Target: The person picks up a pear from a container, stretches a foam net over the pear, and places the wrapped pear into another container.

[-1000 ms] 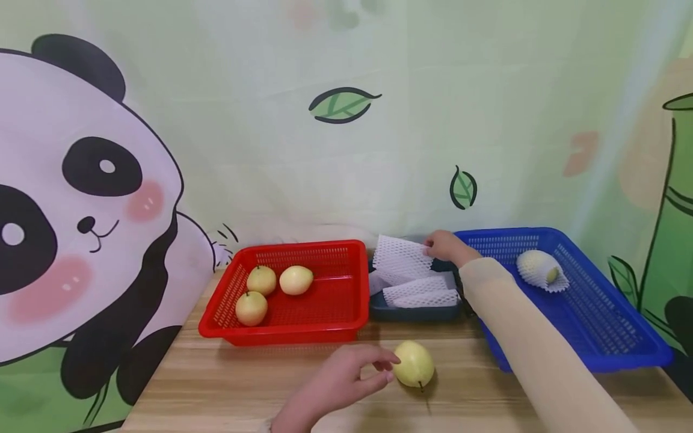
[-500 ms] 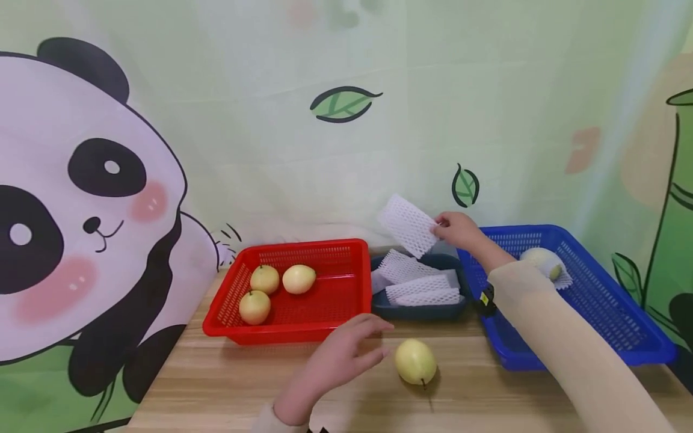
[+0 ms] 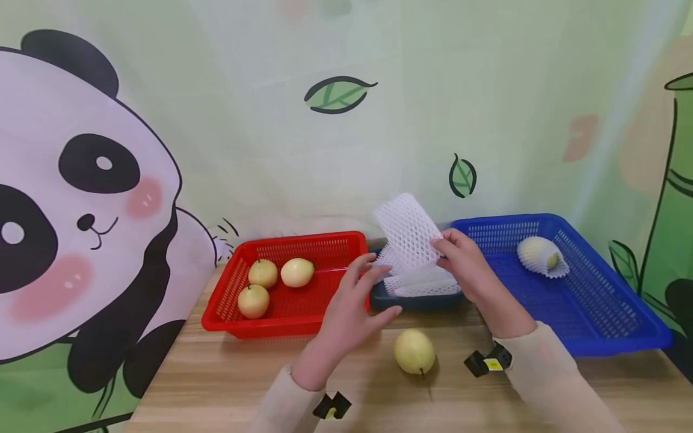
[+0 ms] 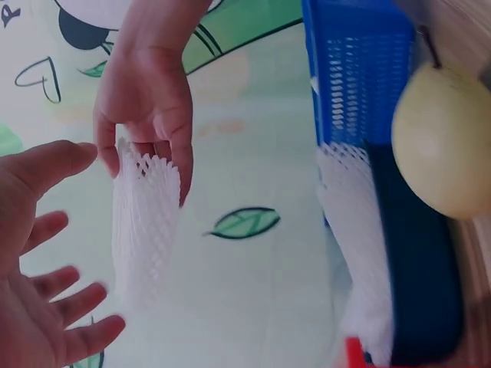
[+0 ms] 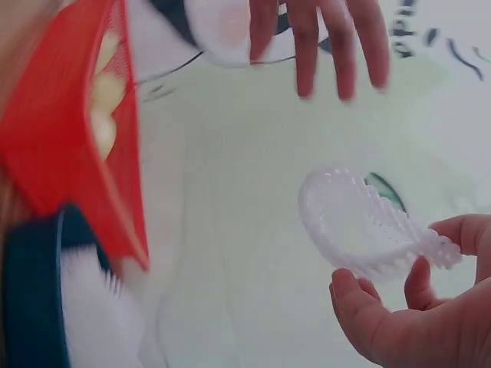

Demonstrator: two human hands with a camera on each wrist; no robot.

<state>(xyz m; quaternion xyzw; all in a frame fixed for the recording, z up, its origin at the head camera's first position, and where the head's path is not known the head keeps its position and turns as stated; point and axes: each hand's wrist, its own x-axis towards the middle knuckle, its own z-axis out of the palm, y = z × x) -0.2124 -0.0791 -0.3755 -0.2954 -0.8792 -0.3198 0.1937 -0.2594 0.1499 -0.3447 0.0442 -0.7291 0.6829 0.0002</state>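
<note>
My right hand (image 3: 470,267) pinches a white foam fruit net (image 3: 408,231) at its lower right edge, above the dark blue tray. In the right wrist view the foam net (image 5: 360,222) shows its round mouth spread into a loop. My left hand (image 3: 354,304) is held to the left of the net, fingers spread and holding nothing; the left wrist view has the left hand (image 4: 46,253) apart from the net. A yellow-green pear (image 3: 414,352) lies on the wooden table in front of the tray, stem toward me.
The dark blue tray (image 3: 428,302) holds more foam nets (image 3: 425,282). To its left stands a red basket (image 3: 303,328) with three pears (image 3: 263,273). On the right, a blue basket (image 3: 612,346) contains one pear in a foam net (image 3: 536,255). A printed cloth hangs behind.
My right hand has lifted the foam net out of the tray and drawn it back toward me. My left hand has left the pear and risen toward the net.
</note>
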